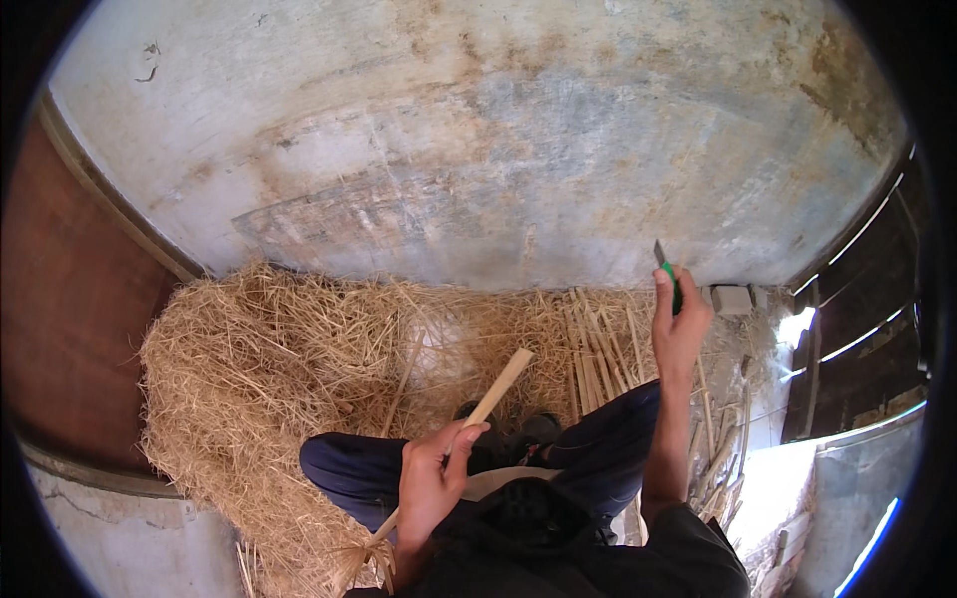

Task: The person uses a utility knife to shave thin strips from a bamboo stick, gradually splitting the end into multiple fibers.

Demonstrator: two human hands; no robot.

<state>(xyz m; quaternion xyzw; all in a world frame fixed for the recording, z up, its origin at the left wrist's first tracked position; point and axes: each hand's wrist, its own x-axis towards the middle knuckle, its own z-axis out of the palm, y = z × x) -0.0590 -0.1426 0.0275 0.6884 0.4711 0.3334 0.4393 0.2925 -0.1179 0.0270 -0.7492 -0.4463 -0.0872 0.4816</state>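
Note:
My left hand [435, 480] is closed around a pale, flat bamboo strip [501, 384], low over my lap. The strip slants up and to the right, its squared end free. Below the hand a thinner stick-like part comes out, with frayed pale fibres [359, 560] near its lower end; whether it is the same piece I cannot tell. Out to the right, raised before the wall, my right hand [684, 321] grips a knife [665, 264] with a green handle. Its short, dark blade points up and lies well apart from the strip.
Loose straw [249, 369] is heaped on the left. Several split strips [595, 349] lie ahead of my right knee, and more sticks [720, 453] to the right. A stained plaster wall [498, 159] rises in front. A brown panel [80, 299] stands at left, a grey block [732, 300] at right.

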